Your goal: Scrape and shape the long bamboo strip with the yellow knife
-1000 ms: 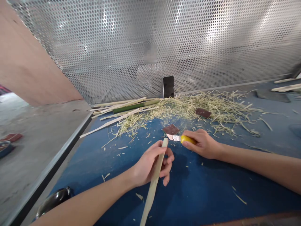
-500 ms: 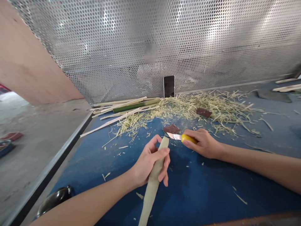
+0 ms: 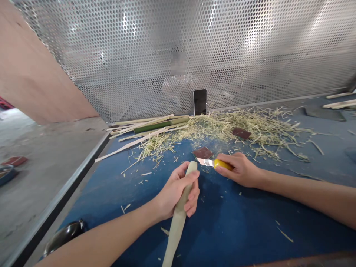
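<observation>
My left hand [image 3: 178,191] is closed around a pale bamboo strip [image 3: 175,226], whose flat face is up and whose far tip rises just beyond my fingers. My right hand [image 3: 240,170] grips a yellow-handled knife [image 3: 214,162] resting on the blue table [image 3: 236,222]. Its blade points left, close to the strip's tip, and I cannot tell whether the two touch. A brown sandpaper piece [image 3: 203,152] lies just behind the blade.
A heap of bamboo shavings [image 3: 236,128] covers the far table, with a second brown piece [image 3: 241,132] in it. Bamboo sticks [image 3: 147,126] lie at the back left. A phone [image 3: 200,102] leans on the perforated metal screen [image 3: 178,48]. A dark round object [image 3: 63,235] sits near left.
My left hand has turned the strip so its flat face shows, and its fingers have wrapped tighter around it. The right hand and knife have hardly moved.
</observation>
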Demonstrator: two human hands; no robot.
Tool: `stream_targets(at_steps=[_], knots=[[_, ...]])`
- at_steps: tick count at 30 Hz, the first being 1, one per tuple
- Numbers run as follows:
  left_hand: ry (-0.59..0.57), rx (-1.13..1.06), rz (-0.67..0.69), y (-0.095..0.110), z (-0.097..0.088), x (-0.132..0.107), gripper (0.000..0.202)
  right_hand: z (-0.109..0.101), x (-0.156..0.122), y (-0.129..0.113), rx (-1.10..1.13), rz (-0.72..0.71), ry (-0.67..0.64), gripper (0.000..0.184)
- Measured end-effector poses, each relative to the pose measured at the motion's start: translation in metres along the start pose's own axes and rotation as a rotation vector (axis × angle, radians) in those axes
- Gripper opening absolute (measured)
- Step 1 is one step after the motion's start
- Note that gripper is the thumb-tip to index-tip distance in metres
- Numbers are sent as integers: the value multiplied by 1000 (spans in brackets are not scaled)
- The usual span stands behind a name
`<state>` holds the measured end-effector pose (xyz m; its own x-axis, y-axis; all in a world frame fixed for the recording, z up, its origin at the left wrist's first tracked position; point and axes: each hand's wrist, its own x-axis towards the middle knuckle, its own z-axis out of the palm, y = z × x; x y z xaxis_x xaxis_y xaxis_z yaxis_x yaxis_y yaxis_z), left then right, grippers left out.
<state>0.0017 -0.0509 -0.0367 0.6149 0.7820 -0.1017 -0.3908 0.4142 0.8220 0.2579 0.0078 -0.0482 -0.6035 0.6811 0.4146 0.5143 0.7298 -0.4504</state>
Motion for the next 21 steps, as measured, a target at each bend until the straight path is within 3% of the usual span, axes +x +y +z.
stream_targets(at_steps=[9, 13, 21], knots=[[2, -44, -116, 6, 1, 0, 15, 4, -1, 2, -70, -22, -3, 31], [-40, -41, -171, 7, -1, 0, 24, 4, -1, 2, -74, 1, -11, 32], [-34, -68, -156, 7, -1, -1, 35, 1, 0, 0, -38, -36, -142, 34]])
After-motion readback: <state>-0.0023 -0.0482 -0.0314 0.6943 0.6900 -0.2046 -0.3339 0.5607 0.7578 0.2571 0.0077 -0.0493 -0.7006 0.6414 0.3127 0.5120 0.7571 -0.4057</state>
